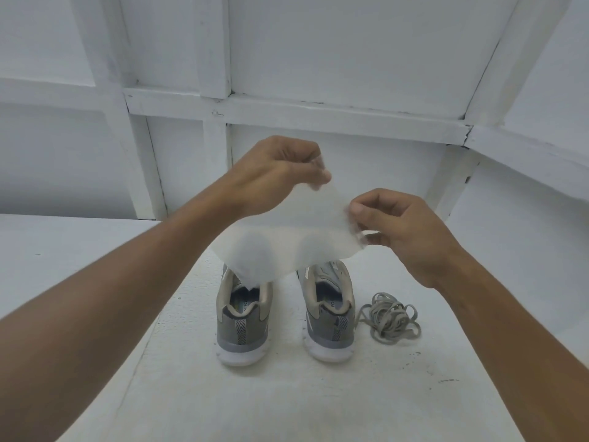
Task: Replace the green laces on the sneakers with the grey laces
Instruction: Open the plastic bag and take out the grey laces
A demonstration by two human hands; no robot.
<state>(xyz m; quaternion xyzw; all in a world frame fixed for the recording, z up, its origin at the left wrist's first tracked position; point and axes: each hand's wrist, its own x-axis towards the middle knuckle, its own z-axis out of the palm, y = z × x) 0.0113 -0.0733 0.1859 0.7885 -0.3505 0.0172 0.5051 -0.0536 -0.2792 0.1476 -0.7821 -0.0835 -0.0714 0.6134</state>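
Two grey sneakers stand side by side on the white surface, heels toward me: the left sneaker [243,317] and the right sneaker [330,314]. A thin white translucent sheet [287,231] hangs above them and hides their fronts and any laces in them. My left hand [274,173] pinches the sheet's upper corner. My right hand [398,228] pinches its right edge. A loose bundle of grey laces [390,319] lies on the surface just right of the right sneaker.
The white tabletop [287,403] stretches toward me and has small dark specks at the right. White panelled walls with raised battens [287,110] close in behind and at both sides.
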